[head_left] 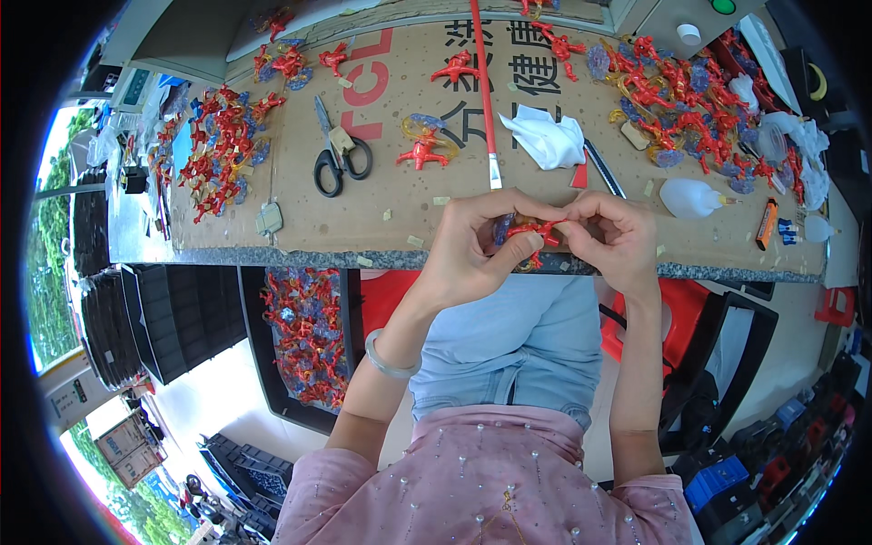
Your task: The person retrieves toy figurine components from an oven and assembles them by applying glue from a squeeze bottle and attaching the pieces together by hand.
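At the table's front edge my left hand (pixel 465 256) is closed round a small red plastic figurine (pixel 548 232) with purple and yellow translucent parts. My right hand (pixel 621 238) pinches at the figurine's right end, thumb and forefinger together; its fingertips partly hide what they grip. A similar red figurine (pixel 423 150) with a yellow ring lies on the cardboard just beyond my left hand. Beyond my hands rests a thin red-handled brush (pixel 486 100), its pale tip toward me. White crumpled tissue (pixel 545 138) and a dark slim cutter (pixel 604 169) lie past my right hand.
Black-handled scissors (pixel 340 150) lie left of centre on the cardboard (pixel 300 204). Figurine heaps stand at left (pixel 218 150) and right (pixel 672 100). A white squeeze bottle (pixel 690 198) and an orange box (pixel 767 223) are at right. Below left is a black crate (pixel 304 336) of figurines.
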The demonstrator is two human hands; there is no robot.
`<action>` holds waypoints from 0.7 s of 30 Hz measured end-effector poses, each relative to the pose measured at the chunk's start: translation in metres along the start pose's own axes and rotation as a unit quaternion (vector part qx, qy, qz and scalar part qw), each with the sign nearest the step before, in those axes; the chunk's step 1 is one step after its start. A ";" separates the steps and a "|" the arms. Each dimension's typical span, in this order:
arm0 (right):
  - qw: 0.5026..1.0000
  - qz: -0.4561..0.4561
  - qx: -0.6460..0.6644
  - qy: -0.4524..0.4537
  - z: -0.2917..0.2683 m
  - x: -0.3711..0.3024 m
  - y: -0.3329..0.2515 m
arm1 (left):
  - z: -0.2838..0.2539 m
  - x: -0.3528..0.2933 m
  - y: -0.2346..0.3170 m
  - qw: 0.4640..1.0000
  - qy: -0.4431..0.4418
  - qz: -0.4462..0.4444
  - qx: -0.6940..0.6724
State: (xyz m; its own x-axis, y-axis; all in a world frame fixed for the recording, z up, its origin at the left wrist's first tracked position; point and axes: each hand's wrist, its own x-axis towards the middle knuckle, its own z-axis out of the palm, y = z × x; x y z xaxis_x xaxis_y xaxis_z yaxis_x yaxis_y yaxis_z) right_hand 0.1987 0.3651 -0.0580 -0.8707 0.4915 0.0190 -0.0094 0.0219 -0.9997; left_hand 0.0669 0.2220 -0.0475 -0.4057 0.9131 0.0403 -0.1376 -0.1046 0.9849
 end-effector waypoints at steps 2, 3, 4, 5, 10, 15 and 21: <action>1.000 -0.002 -0.002 -0.002 0.000 0.000 0.000 | 0.001 0.000 0.000 1.000 0.002 -0.001 -0.002; 1.000 -0.004 -0.004 -0.003 0.000 0.000 0.000 | 0.001 0.000 0.001 1.000 0.003 0.003 -0.004; 1.000 -0.004 -0.004 -0.003 0.000 0.000 0.000 | 0.001 0.000 0.001 1.000 0.004 0.007 -0.006; 1.000 -0.001 0.001 -0.003 0.000 0.000 -0.001 | 0.001 0.000 0.001 1.000 0.005 0.007 -0.006; 1.000 0.004 0.010 -0.001 -0.001 -0.001 0.000 | 0.001 0.001 0.000 1.000 -0.002 0.007 0.001; 1.000 -0.005 0.006 0.002 0.001 0.000 -0.001 | 0.000 0.000 0.004 1.000 0.002 -0.021 -0.002; 1.000 -0.012 -0.007 0.001 0.000 0.001 -0.001 | 0.000 0.000 0.004 1.000 0.000 -0.023 0.002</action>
State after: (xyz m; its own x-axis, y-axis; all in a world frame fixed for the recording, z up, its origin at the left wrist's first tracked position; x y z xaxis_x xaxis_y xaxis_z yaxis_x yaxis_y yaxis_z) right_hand 0.1980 0.3655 -0.0571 -0.8688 0.4933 0.0430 -0.0239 0.0450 -0.9987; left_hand 0.0660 0.2218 -0.0431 -0.3999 0.9166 -0.0046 -0.1520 -0.0613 0.9865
